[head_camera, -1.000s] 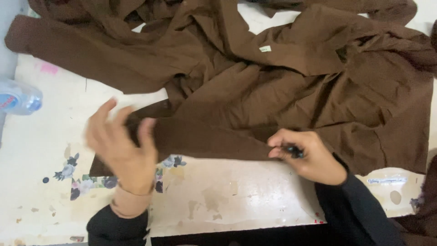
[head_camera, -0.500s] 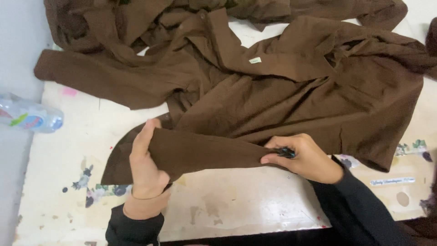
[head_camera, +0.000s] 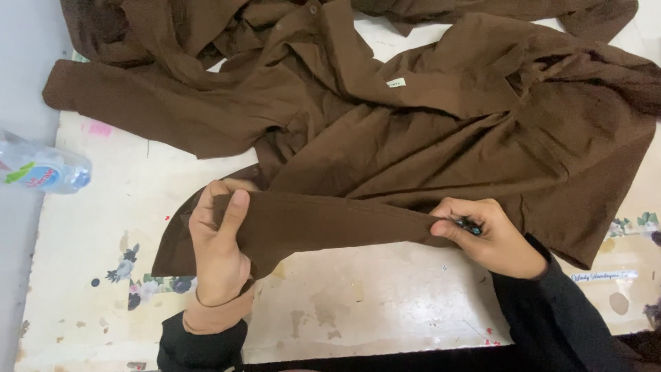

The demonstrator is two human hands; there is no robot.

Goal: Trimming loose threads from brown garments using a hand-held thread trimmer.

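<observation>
Left hand [head_camera: 219, 255] and right hand [head_camera: 490, 234], both closed, are shown pinching a limp, light brown cloth sleeve [head_camera: 330, 224] near the worn cream table's [head_camera: 358, 310] front edge; the right hand also holds a small dark tool [head_camera: 470, 225].

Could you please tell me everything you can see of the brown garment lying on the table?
The large dark brown woven-cloth garment lies crumpled and spread over the far half of the worn cream table, in many folds and creases, a small pale label showing near its middle. One long strip of it, perhaps a sleeve, is pulled taut along the near side: the left hand grips its wide end, thumb over the cloth, and the right hand pinches its other end, also holding a small dark object I cannot identify.
</observation>
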